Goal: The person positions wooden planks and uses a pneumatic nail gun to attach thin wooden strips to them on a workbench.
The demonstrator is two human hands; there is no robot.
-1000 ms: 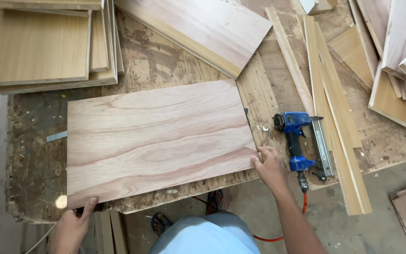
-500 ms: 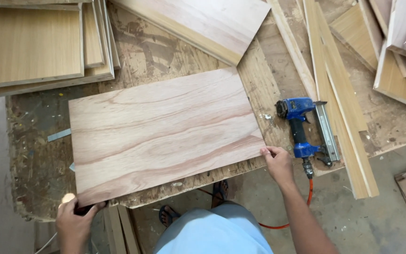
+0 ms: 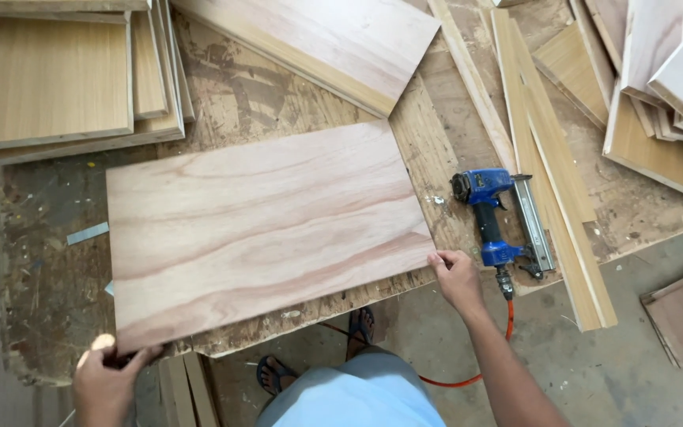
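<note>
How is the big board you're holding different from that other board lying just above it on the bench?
The held panel lies flat near the bench's front edge, with the left hand and right hand at its two near corners; the upper board lies free, touched by neither hand. The held panel shows whole, while the upper board runs out of the picture's top. The upper board also sits at a steeper angle. Both are pale reddish wood with a wavy grain.

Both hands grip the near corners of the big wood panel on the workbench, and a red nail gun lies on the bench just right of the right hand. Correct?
Not quite: the nail gun is blue, not red; only its hose is orange-red. The head view shows this. The rest holds: the left hand and right hand grip the near corners of the wood panel on the workbench, with the gun just right of the right hand.
</note>
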